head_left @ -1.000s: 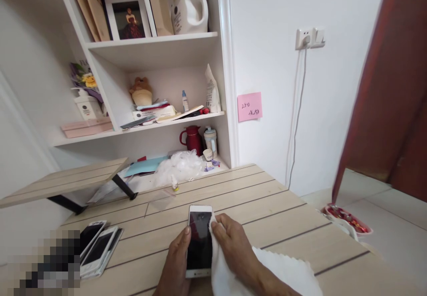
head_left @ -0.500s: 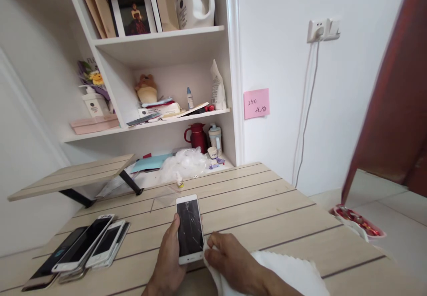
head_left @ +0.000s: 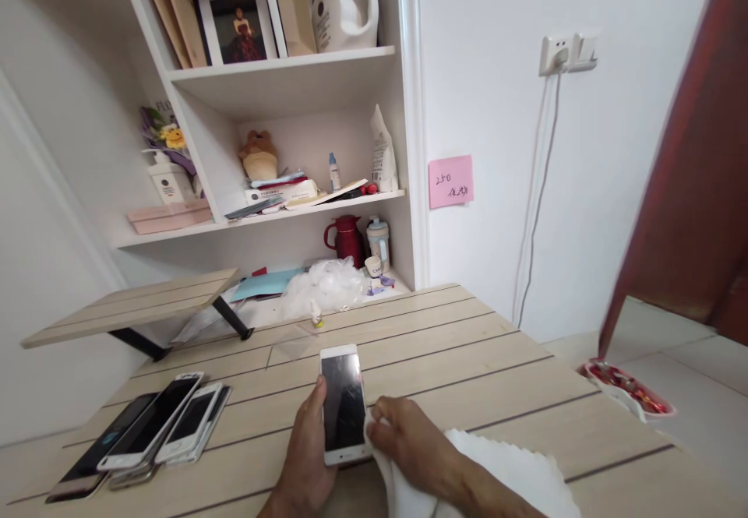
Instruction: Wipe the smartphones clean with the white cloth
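Note:
A white smartphone (head_left: pixel 343 405) with a dark, glossy screen is held upright, tilted toward me, above the table. My left hand (head_left: pixel 305 444) is wrapped around its left side, thumb along the edge. At the lower right edge of the phone, my right hand (head_left: pixel 412 444) pinches a white cloth (head_left: pixel 514 459) with a scalloped border. The cloth hangs from those fingers and spreads under my right forearm. To the left, several other smartphones (head_left: pixel 155 424) lie in overlapping stacks on the table.
The slatted wooden table (head_left: pixel 456 347) carries a small raised shelf (head_left: pixel 140 300) at left. A tiny white-and-yellow figure (head_left: pixel 316 314) stands near the back edge. Behind are white shelves with a red jug (head_left: pixel 349 239) and a crumpled plastic bag (head_left: pixel 324 284). A tray (head_left: pixel 631 389) sits beyond the right edge.
Both hands have shifted slightly right with the phone and cloth. The screen now catches a bright reflection near its top, and the crack lines seen earlier show less.

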Demonstrator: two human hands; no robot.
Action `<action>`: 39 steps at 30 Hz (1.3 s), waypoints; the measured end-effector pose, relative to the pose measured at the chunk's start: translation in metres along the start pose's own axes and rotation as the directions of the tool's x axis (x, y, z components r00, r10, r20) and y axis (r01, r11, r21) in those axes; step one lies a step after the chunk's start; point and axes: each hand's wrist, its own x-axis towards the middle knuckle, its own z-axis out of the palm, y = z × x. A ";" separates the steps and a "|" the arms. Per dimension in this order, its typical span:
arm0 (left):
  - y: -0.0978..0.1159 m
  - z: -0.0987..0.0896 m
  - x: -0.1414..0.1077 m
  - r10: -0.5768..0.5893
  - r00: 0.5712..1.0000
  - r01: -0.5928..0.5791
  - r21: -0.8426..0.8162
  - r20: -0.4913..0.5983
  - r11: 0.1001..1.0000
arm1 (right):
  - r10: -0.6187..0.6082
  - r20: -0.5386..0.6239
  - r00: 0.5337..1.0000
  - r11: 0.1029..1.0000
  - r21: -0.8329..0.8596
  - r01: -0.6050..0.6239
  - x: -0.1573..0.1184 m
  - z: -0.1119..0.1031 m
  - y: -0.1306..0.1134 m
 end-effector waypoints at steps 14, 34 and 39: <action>0.003 0.029 -0.007 -0.165 0.983 0.181 -0.292 0.080 0.939 | 0.086 0.004 0.996 0.994 0.067 -0.086 0.009 -0.008 0.000; 0.020 0.030 -0.006 -0.216 0.963 0.140 -0.388 -0.161 0.911 | 0.009 0.143 0.990 0.967 0.249 -0.045 0.004 -0.003 -0.004; 0.020 0.031 -0.004 -0.112 0.953 -0.019 -0.422 -0.283 0.906 | -0.065 -0.107 0.992 0.998 -0.002 0.065 0.002 0.000 -0.002</action>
